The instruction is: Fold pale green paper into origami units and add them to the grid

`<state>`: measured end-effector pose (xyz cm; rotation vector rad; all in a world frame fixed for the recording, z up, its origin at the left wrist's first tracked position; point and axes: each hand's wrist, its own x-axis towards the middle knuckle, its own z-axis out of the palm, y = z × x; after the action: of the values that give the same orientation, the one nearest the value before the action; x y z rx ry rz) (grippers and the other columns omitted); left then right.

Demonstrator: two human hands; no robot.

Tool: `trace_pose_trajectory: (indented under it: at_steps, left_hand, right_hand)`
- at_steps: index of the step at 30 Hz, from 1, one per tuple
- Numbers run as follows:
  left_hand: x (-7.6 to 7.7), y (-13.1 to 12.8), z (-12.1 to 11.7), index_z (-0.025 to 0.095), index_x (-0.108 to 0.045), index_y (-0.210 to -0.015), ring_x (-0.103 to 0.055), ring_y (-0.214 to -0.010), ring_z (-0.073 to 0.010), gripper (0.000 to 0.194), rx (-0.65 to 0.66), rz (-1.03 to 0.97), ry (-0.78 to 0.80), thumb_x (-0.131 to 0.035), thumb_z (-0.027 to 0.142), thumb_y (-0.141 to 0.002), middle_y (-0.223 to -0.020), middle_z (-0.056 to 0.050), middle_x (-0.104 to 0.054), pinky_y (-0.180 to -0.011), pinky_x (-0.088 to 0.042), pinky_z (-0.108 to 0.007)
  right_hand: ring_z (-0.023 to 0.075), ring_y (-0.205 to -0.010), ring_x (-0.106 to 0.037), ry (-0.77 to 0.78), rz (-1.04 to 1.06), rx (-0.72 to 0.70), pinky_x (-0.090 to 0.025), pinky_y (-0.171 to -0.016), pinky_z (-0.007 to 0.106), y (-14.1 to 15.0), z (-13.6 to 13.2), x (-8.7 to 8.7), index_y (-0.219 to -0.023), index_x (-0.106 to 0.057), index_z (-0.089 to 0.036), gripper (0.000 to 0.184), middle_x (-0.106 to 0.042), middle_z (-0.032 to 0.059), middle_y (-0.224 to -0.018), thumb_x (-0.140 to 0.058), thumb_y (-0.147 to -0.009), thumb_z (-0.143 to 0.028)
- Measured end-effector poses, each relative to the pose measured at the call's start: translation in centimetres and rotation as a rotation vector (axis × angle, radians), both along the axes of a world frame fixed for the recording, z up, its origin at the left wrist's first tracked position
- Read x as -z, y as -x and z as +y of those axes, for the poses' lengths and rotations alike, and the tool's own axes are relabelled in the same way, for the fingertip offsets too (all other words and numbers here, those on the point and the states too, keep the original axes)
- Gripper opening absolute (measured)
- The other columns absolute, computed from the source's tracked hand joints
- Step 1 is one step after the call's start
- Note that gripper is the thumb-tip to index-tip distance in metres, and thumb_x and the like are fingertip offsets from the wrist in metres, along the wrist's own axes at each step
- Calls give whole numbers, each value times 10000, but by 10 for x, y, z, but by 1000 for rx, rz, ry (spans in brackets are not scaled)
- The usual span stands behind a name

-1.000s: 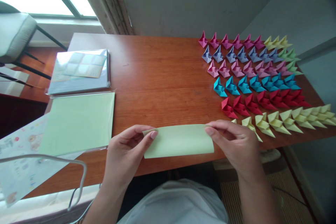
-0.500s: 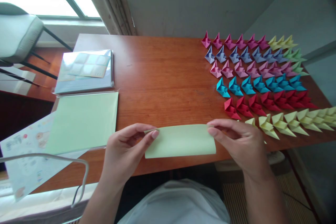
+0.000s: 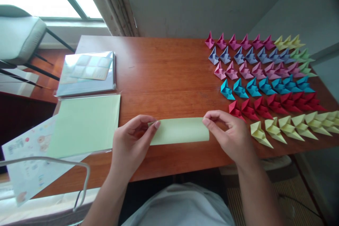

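A pale green sheet of paper (image 3: pixel 181 131), doubled over into a long strip with a rounded lower edge, stretches between my two hands near the table's front. My left hand (image 3: pixel 136 137) pinches its upper left corner between thumb and fingers. At the upper right corner, my right hand (image 3: pixel 225 130) holds it the same way. To the left lies a stack of pale green paper (image 3: pixel 87 122). Right of my right hand runs a row of pale yellow folded paper figures (image 3: pixel 288 128).
More rows of folded figures stand on the table's right: red (image 3: pixel 261 107), blue (image 3: pixel 253 87), pink (image 3: pixel 256 70), purple (image 3: pixel 250 55) and magenta (image 3: pixel 245 41). A wrapped paper pack (image 3: pixel 87 84) and a printed sheet (image 3: pixel 26 169) lie left. A grey metal tube (image 3: pixel 86 173) crosses the lower left.
Both hands have moved the paper slightly up and away from the table's front edge. My right hand has shifted left, uncovering the nearest yellow figure. The view has shifted slightly.
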<state>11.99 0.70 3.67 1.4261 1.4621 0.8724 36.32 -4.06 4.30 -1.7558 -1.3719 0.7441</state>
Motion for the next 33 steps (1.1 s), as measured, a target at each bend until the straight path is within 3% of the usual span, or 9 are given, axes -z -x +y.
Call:
trace_pose_trajectory:
  at_steps: [4,9,14,22,27,30,33]
  left_hand:
    - [4,-1,13,220,-720,-911,-723,-827,-182,135,104,189,-133,-678,346,-885,-944,-26,-776,-733,-546,-263]
    - [2,-8,29,223,-652,-847,-676,-1012,-237,111,236,529,-329,-574,234,-925,-1077,-36,-748,-875,-494,-374]
    - [0,-17,35,237,-657,-838,-599,-1106,-298,122,234,781,-387,-565,236,-918,-1182,-62,-701,-877,-423,-451]
    - [2,-19,35,236,-653,-835,-553,-1116,-331,127,237,873,-327,-561,253,-921,-1244,-92,-637,-841,-419,-465]
    - [0,-21,38,232,-652,-1049,-545,-1145,-344,157,281,911,-318,-585,232,-907,-1303,-114,-599,-879,-431,-479]
    - [-2,-23,42,244,-658,-1106,-538,-1139,-340,214,354,927,-357,-569,198,-916,-1275,-114,-604,-886,-427,-476]
    - [-3,-26,44,261,-695,-1031,-562,-1042,-301,256,474,903,-369,-511,117,-926,-1153,-82,-644,-842,-430,-440]
  right_hand:
    - [198,-868,-654,-15,-32,-51,-524,-785,323,-2,15,9,-815,-688,-223,98,-702,28,-910,-647,-893,-266]
    - [200,-817,-632,66,-184,-51,-492,-722,328,0,33,17,-787,-678,-221,93,-689,24,-865,-628,-864,-208]
    - [215,-794,-608,68,-370,-56,-474,-725,343,4,44,23,-737,-648,-221,122,-680,27,-812,-615,-843,-171]
    - [232,-825,-598,83,-495,-82,-451,-759,362,9,45,23,-745,-604,-231,139,-660,22,-810,-625,-860,-154]
    - [260,-906,-605,94,-537,-73,-455,-782,374,9,44,22,-875,-605,-228,67,-647,48,-923,-657,-872,-186]
    - [266,-938,-595,69,-556,-108,-459,-796,374,9,48,21,-921,-609,-222,100,-632,66,-978,-649,-864,-149]
    - [246,-897,-587,63,-568,-222,-447,-780,357,10,51,19,-851,-639,-219,157,-642,49,-908,-582,-878,-76]
